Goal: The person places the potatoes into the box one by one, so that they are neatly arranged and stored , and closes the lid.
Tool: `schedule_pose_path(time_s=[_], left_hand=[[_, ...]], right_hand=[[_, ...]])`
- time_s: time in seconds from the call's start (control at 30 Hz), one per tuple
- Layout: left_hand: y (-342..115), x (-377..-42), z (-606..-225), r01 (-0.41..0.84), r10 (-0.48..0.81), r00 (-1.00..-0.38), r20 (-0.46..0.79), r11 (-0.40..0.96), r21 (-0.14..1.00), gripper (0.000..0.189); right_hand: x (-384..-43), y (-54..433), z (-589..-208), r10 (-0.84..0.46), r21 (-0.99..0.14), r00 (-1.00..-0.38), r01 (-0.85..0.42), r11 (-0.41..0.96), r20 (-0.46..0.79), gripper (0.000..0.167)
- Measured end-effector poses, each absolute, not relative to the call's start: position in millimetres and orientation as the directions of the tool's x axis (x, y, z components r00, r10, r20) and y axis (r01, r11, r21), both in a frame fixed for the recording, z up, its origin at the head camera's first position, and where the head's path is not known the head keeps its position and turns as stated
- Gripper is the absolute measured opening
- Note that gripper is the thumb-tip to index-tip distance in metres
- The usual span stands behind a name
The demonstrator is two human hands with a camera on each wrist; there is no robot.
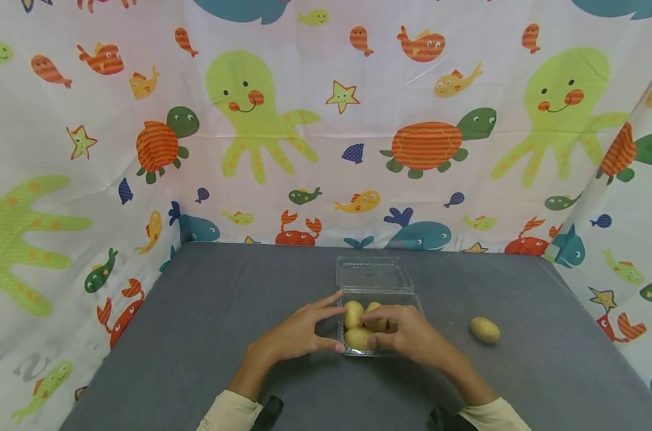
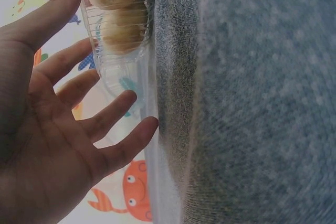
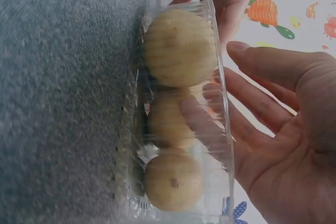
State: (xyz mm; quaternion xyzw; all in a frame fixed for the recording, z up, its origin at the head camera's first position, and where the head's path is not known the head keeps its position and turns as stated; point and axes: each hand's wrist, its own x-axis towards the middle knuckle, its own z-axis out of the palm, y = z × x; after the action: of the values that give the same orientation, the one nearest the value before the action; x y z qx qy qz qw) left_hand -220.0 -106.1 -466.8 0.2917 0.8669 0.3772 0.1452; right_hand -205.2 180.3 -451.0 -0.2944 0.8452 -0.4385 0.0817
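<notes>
A clear plastic clamshell box (image 1: 376, 275) stands on the table, lid folded back, with several yellow potatoes (image 1: 354, 315) inside. My left hand (image 1: 297, 330) is at the box's left side, thumb and fingers spread apart near its rim. In the left wrist view its lower fingers are extended and the palm holds nothing. My right hand (image 1: 412, 335) reaches over the right part of the box, covering some of its contents. Through the clear wall in the right wrist view, its fingers (image 3: 202, 124) dip inside beside the middle potato (image 3: 170, 121), while the thumb stays above the rim.
A single potato (image 1: 485, 330) lies on the grey table (image 1: 234, 287) to the right of the box. Behind and at both sides hangs a white curtain (image 1: 315, 120) printed with sea animals.
</notes>
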Motion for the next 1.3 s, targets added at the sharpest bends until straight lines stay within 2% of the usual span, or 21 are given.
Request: schedule_pose_path(time_s=[0.3,1.03,1.3], left_hand=[[-106,-220,-466,0.394,0.613,-0.789,-0.034,0.548,0.738,0.08],[-106,-218,-464,0.388,0.605,-0.796,-0.028,0.545,0.743,0.078],[-106,-219,-466,0.386,0.611,-0.791,-0.037,0.545,0.745,0.078]], right_hand=[[-206,190,-450,-0.545,-0.805,-0.822,-0.432,0.406,0.166,0.033],[-207,233,-449,-0.386,-0.712,-0.864,-0.49,0.503,0.322,0.027],[-204,249,-448,-0.334,-0.711,-0.894,-0.442,0.547,0.298,0.027]])
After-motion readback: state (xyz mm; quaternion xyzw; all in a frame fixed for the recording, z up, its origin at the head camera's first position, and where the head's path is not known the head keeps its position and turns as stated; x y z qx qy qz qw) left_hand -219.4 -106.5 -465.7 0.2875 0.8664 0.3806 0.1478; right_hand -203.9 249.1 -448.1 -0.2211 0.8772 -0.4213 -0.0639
